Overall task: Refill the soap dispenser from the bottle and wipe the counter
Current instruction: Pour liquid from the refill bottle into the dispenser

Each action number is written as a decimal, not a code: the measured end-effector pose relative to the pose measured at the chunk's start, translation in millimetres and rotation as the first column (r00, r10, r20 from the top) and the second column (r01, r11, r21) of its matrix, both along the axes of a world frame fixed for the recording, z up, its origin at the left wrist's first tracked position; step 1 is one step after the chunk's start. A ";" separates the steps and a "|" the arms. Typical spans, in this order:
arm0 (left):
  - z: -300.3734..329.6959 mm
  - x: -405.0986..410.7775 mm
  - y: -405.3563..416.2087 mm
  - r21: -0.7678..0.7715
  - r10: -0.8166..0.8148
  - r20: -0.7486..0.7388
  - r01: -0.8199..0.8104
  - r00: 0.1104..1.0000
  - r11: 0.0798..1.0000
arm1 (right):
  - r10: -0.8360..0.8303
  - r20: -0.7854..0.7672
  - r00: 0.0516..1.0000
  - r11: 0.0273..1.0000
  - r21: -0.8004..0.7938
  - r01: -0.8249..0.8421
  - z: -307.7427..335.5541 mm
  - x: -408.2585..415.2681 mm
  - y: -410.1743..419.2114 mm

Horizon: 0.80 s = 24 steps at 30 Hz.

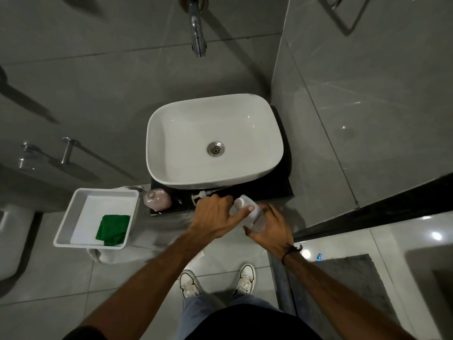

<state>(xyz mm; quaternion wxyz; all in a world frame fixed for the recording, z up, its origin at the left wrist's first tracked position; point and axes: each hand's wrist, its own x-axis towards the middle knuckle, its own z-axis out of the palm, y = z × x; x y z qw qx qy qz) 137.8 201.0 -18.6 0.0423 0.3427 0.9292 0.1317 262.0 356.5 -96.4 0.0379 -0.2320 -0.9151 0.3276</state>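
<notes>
A translucent white refill bottle [255,217] is tilted above the front edge of the black counter [282,190]. My right hand [272,231] wraps its lower body, and my left hand [213,214] grips its upper part, a finger lying across it near the cap. A pink soap dispenser [157,199] stands on the counter's left end with no pump on it. The white pump [199,195] lies on the counter just beyond my left hand. A folded green cloth [113,229] rests in a white tray [73,212] left of the counter.
A white basin [186,173] fills most of the counter, with a chrome tap [198,38] above it. The tray sits on a white cloth-covered stand. Grey tiled walls close in on both sides, and a toilet [12,241] is at the far left. My shoes are on the floor below.
</notes>
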 end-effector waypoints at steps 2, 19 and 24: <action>-1.2 -1.7 0.1 0.076 -0.052 0.045 0.048 0.998 0.996 | 0.017 -0.008 1.000 1.000 -0.015 -0.017 -2.0 1.2 4.7; -19.0 12.0 46.6 0.043 0.009 0.175 -0.017 0.985 0.999 | -0.042 0.077 0.996 0.996 0.083 0.035 -19.3 8.1 18.4; -35.0 0.3 60.8 0.024 0.107 0.098 -0.109 0.989 0.994 | -0.076 0.186 0.980 0.997 0.042 0.069 -33.8 30.7 32.8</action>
